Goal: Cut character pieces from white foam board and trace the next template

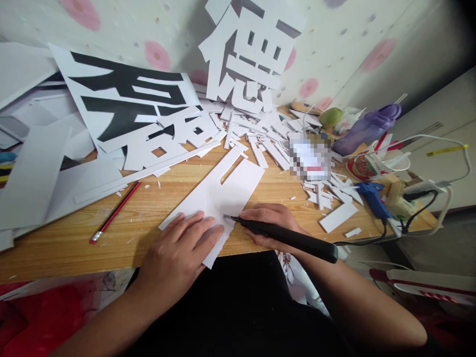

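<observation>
A white foam board piece (226, 191) with a cut slot lies on the wooden table (156, 218) near its front edge. My left hand (178, 253) lies flat on the near end of the board, fingers stretched out and pressing it down. My right hand (269, 220) is closed round a black corded cutting tool (290, 238). The tool's metal tip touches the board just right of my left fingertips.
A red pencil (115, 213) lies to the left. Large white cut-out characters (245, 54) and black-printed sheets (122, 106) lean at the back, with several white offcuts (267, 134). At right are a blue glue gun (374, 198), a purple bottle (366, 129), a power strip (420, 191) and cables.
</observation>
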Action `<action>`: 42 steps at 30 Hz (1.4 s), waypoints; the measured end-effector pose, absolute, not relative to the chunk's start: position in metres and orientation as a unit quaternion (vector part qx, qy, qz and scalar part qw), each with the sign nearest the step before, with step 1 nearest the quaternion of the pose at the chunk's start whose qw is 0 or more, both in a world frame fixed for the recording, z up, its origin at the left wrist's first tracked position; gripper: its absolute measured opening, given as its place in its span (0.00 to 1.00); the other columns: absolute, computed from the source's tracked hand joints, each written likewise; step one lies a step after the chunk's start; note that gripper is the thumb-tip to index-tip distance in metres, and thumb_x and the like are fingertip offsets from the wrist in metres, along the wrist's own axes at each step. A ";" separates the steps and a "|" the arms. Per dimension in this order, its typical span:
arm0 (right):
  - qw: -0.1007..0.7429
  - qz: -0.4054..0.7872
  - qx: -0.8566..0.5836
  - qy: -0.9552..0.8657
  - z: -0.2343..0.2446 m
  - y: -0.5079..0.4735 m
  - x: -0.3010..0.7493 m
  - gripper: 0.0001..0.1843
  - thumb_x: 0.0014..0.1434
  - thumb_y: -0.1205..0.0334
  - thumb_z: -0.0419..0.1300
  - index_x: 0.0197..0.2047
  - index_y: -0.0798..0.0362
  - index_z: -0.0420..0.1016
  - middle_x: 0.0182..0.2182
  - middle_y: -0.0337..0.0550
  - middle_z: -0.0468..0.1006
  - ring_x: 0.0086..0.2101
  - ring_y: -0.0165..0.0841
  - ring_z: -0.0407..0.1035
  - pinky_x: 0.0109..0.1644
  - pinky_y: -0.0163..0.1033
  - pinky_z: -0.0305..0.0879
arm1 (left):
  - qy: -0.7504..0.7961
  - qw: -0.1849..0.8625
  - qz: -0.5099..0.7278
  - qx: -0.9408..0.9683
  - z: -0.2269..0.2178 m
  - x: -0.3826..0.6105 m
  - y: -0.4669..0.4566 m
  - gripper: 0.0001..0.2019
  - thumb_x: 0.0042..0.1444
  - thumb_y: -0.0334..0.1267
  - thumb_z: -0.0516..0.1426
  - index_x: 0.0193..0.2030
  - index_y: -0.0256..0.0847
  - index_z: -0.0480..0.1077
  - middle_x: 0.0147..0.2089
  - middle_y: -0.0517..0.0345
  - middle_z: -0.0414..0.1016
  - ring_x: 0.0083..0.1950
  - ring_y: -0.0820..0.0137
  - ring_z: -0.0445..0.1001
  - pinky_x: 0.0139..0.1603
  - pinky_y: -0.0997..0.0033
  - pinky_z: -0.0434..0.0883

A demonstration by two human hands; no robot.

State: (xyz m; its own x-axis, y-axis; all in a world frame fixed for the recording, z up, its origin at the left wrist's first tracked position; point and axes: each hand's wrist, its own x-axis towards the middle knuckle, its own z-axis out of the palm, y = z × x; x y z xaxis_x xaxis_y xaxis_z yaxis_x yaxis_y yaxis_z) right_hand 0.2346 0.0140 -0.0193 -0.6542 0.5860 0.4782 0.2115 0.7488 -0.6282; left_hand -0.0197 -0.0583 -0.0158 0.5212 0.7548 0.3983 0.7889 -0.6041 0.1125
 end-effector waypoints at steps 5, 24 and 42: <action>0.339 0.264 -0.222 -0.875 -0.013 0.013 0.238 0.17 0.62 0.64 0.62 0.54 0.52 0.70 0.38 0.45 0.79 0.35 0.30 0.74 0.39 0.33 0.71 | -0.448 0.038 -0.210 -0.868 -0.015 -0.019 -0.058 0.26 0.51 0.23 0.55 0.56 0.45 0.72 0.57 0.55 0.77 0.60 0.53 0.71 0.62 0.47 0.66; 0.348 0.269 -0.230 -0.868 -0.018 0.001 0.259 0.19 0.61 0.64 0.64 0.55 0.53 0.71 0.34 0.44 0.78 0.31 0.30 0.72 0.33 0.33 0.69 | -0.438 0.054 -0.214 -0.872 -0.016 -0.020 -0.057 0.21 0.56 0.27 0.56 0.56 0.43 0.72 0.56 0.53 0.77 0.60 0.53 0.72 0.62 0.47 0.66; 0.432 0.263 -0.348 -0.789 -0.006 -0.009 0.223 0.12 0.57 0.65 0.66 0.45 0.50 0.76 0.34 0.42 0.83 0.32 0.32 0.78 0.37 0.35 0.75 | -0.437 0.035 -0.223 -0.871 -0.019 -0.021 -0.059 0.20 0.57 0.36 0.59 0.57 0.41 0.71 0.59 0.52 0.76 0.62 0.53 0.70 0.66 0.48 0.62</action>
